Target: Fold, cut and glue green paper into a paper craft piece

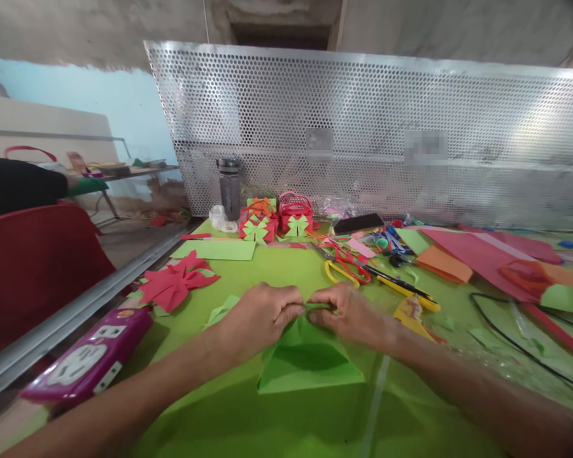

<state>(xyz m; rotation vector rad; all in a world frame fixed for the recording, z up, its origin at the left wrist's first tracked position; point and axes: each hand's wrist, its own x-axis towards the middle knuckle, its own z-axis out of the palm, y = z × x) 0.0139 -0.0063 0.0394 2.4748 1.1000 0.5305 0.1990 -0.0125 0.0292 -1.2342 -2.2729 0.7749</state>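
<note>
A folded green paper piece [310,366] stands near the middle of the green-covered table, its wide, hollow side facing me. My left hand [267,310] pinches its top edge from the left, thumb and fingers pressed together. From the right, my right hand [351,315] grips the same top edge, its fingertips close to those of my left hand. The fingers cover part of the fold at the top.
Scissors [341,273] and a yellow-handled cutter [405,289] lie beyond my right hand. A magenta case [88,362] and red paper cutouts [176,280] are at left. Small red paper baskets [295,219] and a bottle [230,191] stand behind. A black cable [506,337] curves at right.
</note>
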